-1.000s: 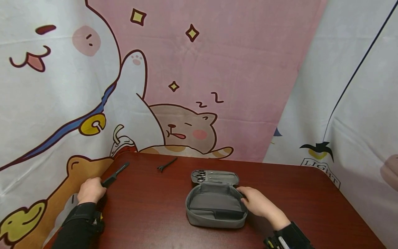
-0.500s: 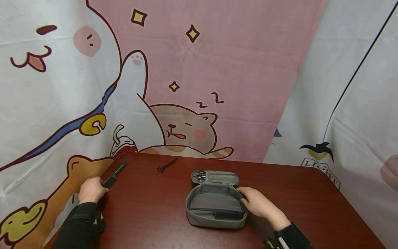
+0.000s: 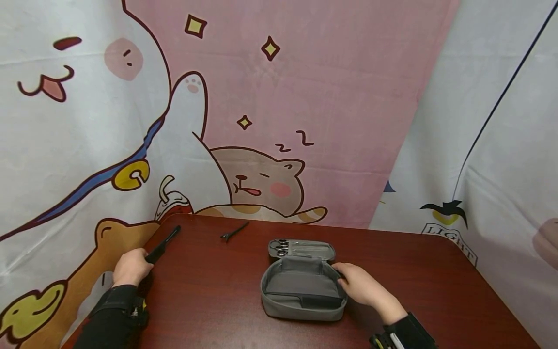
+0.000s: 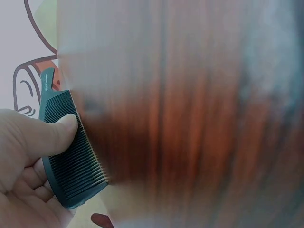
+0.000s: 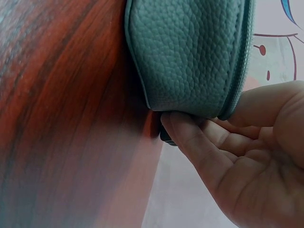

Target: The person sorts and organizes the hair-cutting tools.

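Note:
My left hand (image 3: 132,267) holds a black comb (image 3: 163,244) near the table's left edge. In the left wrist view, the thumb lies across the teeth of the comb (image 4: 76,152), with curled fingers behind it and the handle pointing away. A grey zip case (image 3: 301,310) stands with its lid folded back. My right hand (image 3: 364,286) grips its right rear corner. The right wrist view shows the thumb by the zip edge and fingers against the outside of the pebbled case (image 5: 190,52). Scissors (image 3: 282,247) sit in the lid's pocket.
A thin dark clip with a forked end (image 3: 234,231) lies at the back of the reddish-brown table (image 3: 209,291). Behind the table hangs a cartoon-printed cloth (image 3: 340,97). A dark divider (image 3: 320,301) stands inside the case.
My left hand has shifted slightly to the right, and the comb has turned more edge-on to the head view. My right hand and the case have stayed put.

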`<state>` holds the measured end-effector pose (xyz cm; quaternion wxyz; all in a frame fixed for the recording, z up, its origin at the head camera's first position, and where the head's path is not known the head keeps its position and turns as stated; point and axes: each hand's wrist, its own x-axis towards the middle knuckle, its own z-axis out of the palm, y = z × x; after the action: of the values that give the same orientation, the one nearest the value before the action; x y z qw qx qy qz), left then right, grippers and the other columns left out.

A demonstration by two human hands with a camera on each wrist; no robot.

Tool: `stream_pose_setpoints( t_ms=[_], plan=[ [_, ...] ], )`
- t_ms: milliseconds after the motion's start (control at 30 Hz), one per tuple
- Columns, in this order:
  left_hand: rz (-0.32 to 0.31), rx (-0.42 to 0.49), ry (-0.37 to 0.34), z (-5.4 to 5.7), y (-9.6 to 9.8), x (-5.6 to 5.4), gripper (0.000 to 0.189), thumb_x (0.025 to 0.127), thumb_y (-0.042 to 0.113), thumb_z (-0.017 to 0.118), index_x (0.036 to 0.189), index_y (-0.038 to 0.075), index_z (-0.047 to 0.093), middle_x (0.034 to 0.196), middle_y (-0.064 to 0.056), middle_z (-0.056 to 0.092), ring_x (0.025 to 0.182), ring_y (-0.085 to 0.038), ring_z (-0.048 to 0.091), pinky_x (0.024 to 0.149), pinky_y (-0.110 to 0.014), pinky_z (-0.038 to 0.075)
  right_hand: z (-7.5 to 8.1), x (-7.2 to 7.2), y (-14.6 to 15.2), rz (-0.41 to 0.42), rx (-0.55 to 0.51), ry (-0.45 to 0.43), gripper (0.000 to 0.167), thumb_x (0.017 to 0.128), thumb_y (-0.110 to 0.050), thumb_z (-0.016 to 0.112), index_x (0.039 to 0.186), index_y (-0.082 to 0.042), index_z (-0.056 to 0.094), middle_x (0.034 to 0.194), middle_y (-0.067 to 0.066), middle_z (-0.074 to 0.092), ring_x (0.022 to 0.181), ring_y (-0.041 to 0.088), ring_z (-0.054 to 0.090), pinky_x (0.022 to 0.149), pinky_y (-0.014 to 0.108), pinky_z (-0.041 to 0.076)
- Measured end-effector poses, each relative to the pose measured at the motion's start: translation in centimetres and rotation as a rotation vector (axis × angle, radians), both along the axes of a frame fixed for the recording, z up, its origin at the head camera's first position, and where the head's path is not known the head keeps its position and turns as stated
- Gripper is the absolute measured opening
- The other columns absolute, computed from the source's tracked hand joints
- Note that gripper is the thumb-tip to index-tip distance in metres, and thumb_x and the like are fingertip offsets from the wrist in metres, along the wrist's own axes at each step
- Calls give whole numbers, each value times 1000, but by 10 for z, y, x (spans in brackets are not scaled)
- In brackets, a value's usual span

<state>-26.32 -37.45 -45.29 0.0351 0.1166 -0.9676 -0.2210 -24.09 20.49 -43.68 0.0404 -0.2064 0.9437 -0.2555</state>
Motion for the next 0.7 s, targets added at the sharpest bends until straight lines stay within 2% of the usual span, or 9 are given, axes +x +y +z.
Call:
stream_pose_setpoints(
  t_ms=[200,500,700],
  plan=[
    [-10,-1,58,3,8,2,16,84,7,67,92,-5,62,80,-19,62,70,-33,55,62,-48,45,0,0,-1,-11,-7,-9,28,92,4,63,120,3,63,118,17,64,112,38,60,92,56,46],
    [-50,-13,173,4,29,-2,24,84,8,72,101,-8,64,90,-24,65,75,-34,58,64,-49,46,-1,-1,-1,-31,-11,-21,28,92,3,63,120,2,64,118,16,64,113,38,59,93,55,46],
    [-91,1,259,9,46,-2,19,84,5,73,97,-7,64,86,-21,66,72,-32,58,63,-48,46,0,0,-2,-47,-12,-30,28,93,4,62,121,3,64,119,17,64,115,38,58,95,55,45]
  ],
)
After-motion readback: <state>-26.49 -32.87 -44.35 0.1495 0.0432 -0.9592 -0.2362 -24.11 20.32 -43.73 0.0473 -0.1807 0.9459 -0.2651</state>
